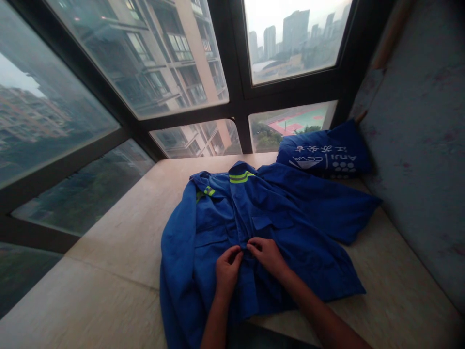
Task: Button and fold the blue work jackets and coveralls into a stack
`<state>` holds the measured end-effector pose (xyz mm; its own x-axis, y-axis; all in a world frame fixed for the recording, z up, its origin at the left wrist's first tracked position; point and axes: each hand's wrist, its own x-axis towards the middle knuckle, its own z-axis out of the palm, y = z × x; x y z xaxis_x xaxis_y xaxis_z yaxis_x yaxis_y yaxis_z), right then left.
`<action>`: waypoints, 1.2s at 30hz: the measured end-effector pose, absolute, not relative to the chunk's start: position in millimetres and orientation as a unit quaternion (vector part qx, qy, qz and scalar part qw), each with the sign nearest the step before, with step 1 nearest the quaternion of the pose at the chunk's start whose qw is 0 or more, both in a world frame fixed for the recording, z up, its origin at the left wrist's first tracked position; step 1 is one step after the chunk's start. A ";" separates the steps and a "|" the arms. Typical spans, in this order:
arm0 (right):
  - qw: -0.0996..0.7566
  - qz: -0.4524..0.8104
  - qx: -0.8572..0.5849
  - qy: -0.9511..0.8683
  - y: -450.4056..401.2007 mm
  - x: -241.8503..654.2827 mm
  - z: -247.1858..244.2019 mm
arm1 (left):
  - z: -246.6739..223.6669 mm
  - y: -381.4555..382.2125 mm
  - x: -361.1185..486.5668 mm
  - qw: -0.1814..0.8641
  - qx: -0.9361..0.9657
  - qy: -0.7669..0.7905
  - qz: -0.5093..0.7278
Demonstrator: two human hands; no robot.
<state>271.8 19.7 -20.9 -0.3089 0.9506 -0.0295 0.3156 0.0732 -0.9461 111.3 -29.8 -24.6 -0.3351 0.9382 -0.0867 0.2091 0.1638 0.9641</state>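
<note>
A blue work jacket [214, 232] with yellow-green reflective strips lies spread on the window ledge, front side up, its collar toward the window. My left hand [228, 266] pinches the jacket's front edge near the middle. Just to the right and slightly farther up, my right hand [267, 254] pinches the front placket between thumb and fingers. The two sets of fingertips are close together over the front opening. Whatever small part lies between them is hidden. One sleeve runs down the left side; the other spreads out to the right.
A folded blue bundle [323, 152] with white printing sits in the far right corner, against the patterned wall [417, 165]. Dark window frames [236, 92] border the pale stone ledge [119, 257] on the left and far sides. Buildings show through the glass.
</note>
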 end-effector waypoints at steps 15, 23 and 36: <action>0.230 0.380 -0.558 -0.701 15.4 262.6 -15.1 | -10.7 -26.5 116.4 0.400 0.439 0.658 0.463; 0.247 0.327 -0.559 -0.721 0.3 256.8 -13.8 | -9.7 -17.4 117.8 0.416 0.409 0.675 0.452; 0.313 0.362 -0.528 -0.701 -1.7 260.5 -16.0 | -7.3 -18.7 111.9 0.477 0.332 0.655 0.484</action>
<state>260.5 -1.7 -16.0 -0.2453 0.9678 0.0566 0.5134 0.1792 -0.8393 111.9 -18.7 -7.3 -0.3252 0.8957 -0.3034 -0.0263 0.3121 0.9497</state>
